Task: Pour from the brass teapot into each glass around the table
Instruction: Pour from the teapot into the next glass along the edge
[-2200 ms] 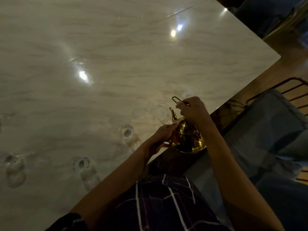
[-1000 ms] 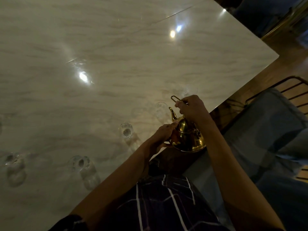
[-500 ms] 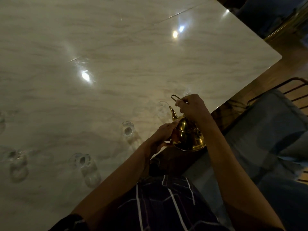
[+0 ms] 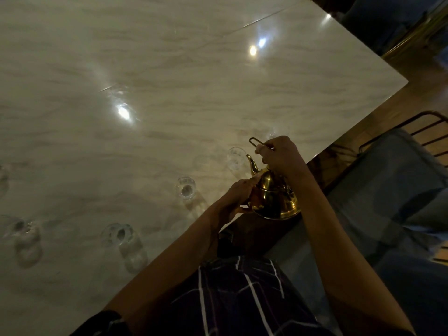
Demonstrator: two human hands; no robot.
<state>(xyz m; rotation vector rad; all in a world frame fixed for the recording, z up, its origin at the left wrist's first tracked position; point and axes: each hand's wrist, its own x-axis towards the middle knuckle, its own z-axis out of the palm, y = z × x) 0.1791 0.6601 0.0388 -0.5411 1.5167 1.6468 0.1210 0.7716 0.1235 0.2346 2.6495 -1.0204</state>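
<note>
While the brass teapot (image 4: pixel 272 192) hangs tilted at the near edge of the marble table (image 4: pixel 169 81), its curved spout (image 4: pixel 252 163) points up and away toward the closest glass (image 4: pixel 235 158), and the tip sits just beside that glass's rim without clearly touching it. No stream of liquid can be made out in the dim light. The pot's round base juts past the table edge, over the dark gap between table and lap.

The right hand (image 4: pixel 281 155) is curled tightly round the thin wire handle (image 4: pixel 257 143) above the pot, and a loop of that handle pokes out past the knuckles. The left hand (image 4: pixel 238 192) comes in from the near side; its fingers lie against the pot's lid and shoulder and its thumb hooks under the belly, so it steadies the body with a light clasp.

4 more clear glasses stand on the table to the left. 1 glass (image 4: pixel 186 187) is near the left hand, another (image 4: pixel 118 235) lies farther along the near edge, a 3rd (image 4: pixel 20 227) stands close to the left border, and a 4th (image 4: pixel 3 172) is cut off by that border. Whether any holds liquid cannot be told.

Bright ceiling-light reflections (image 4: pixel 123 111) shine on the polished top. At the bottom a dark plaid garment (image 4: pixel 242 294) covers the person's lap. To the right stands a chair with a blue-grey cushion (image 4: pixel 388 185) and a thin metal backrest (image 4: pixel 421 124), over a wooden floor (image 4: pixel 424 93).
</note>
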